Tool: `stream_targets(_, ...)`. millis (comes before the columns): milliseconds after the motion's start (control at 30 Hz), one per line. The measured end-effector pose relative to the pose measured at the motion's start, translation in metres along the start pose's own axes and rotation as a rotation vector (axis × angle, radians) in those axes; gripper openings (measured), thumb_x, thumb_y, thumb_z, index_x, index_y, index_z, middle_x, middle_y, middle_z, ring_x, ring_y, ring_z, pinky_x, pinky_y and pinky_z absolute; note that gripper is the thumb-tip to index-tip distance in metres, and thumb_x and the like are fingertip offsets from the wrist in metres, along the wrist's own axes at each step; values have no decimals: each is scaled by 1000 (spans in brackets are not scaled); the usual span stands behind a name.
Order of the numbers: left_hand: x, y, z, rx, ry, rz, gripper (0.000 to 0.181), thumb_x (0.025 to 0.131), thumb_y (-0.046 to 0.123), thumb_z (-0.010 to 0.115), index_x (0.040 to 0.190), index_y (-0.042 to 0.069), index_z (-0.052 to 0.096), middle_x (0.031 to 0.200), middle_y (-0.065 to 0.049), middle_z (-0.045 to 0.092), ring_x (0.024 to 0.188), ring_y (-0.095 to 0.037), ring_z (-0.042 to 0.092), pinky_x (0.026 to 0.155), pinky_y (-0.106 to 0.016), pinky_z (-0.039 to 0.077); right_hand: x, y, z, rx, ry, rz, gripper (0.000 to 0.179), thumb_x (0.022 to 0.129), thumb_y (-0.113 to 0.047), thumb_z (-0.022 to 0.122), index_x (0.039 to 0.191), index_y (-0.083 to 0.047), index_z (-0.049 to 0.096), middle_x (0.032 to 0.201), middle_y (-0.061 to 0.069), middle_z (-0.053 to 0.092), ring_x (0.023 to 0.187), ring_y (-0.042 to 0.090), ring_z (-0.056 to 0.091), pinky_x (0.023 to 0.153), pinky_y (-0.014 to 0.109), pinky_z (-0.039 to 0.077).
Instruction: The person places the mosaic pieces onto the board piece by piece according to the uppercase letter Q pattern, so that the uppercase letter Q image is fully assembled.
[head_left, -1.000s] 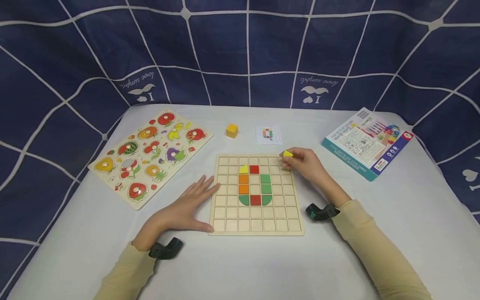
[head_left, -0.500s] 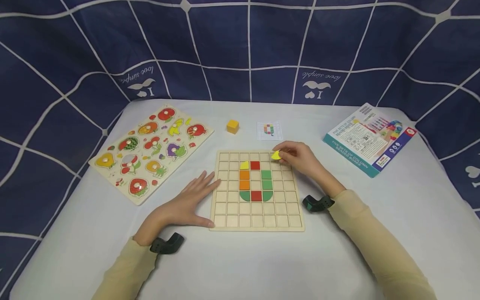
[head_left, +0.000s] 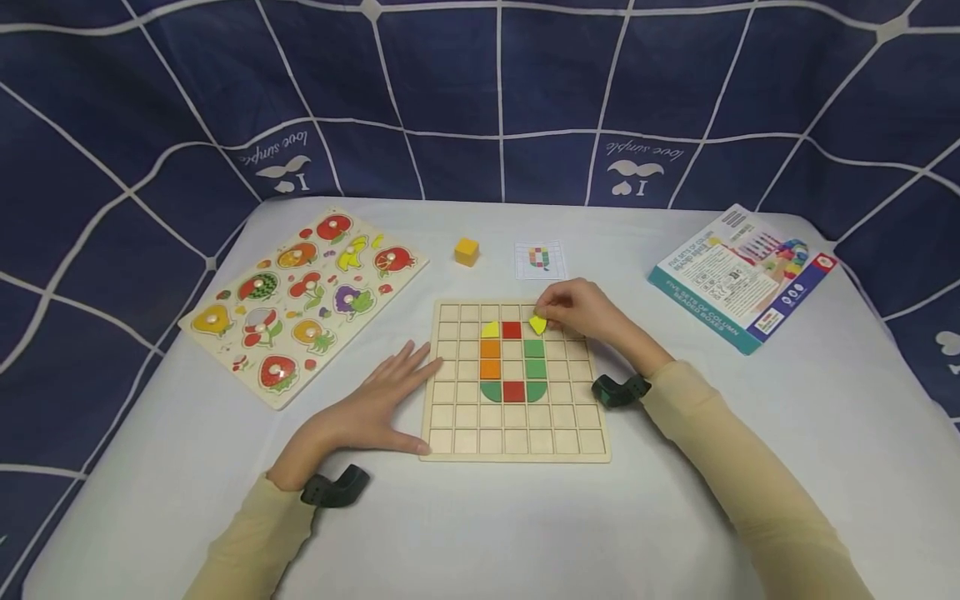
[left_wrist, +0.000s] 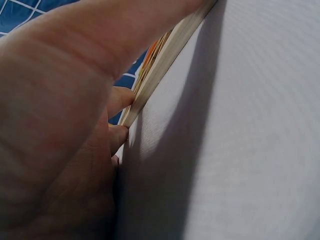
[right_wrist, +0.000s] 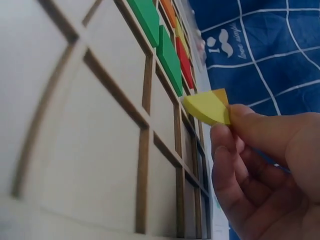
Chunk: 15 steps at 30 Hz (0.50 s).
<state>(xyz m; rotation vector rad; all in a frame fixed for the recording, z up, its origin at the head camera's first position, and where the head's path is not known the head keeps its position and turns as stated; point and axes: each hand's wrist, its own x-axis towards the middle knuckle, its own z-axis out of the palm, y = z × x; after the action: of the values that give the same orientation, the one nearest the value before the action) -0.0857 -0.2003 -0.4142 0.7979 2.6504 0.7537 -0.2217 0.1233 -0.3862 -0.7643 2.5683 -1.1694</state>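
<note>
A wooden grid board (head_left: 513, 421) lies flat, with red, orange, green and yellow tiles in its cells forming a ring. My right hand (head_left: 581, 310) pinches a yellow quarter-round tile (right_wrist: 209, 106) between thumb and fingertips. In the head view that tile is over the cell right of the upper red tile (head_left: 512, 331) and above the green squares (head_left: 535, 358). With fingers spread, my left hand (head_left: 371, 408) rests along the board's left edge, its thumb at the near left corner. The left wrist view shows the left fingers (left_wrist: 120, 100) touching the board's side.
Behind the board are a small printed pattern card (head_left: 540, 261) and an orange-yellow cube (head_left: 467, 252). A fruit knob puzzle (head_left: 303, 304) lies at the left, and a teal and white box (head_left: 742, 279) at the right. A blue curtain (head_left: 450, 92) hangs behind the table.
My right hand has moved left and slightly toward me over the board, carrying the yellow tile from the top right corner area to beside the red tile. The left hand stays put.
</note>
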Motion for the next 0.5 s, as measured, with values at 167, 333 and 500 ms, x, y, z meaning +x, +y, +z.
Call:
stream_targets(167,0,-1,1,0,11,7,113,64,62,75,150,14,21,156,-6,3,140,-21,-8,110,-43,1,8,-2,0,-42,-67,-68,7,88,-8,66,84,-5,71,76,1,65,69,19,53,69,33,44)
stream_targets(333,0,-1,0,-13,22,25,113,63,60,76,150,12,22,155,-9,5,140,-25,-6,110,-46,3,13,0,3,-71,-91,-94,5,86,-9,68,84,-7,72,80,-2,67,72,17,54,71,32,44)
stream_targets(500,0,0,0,-14,26,28,113,63,60,77,150,13,22,155,-9,5,140,-26,-5,110,-47,4,10,0,7,-96,-78,-83,6,84,-8,71,90,-7,72,82,-2,66,73,16,53,69,31,45)
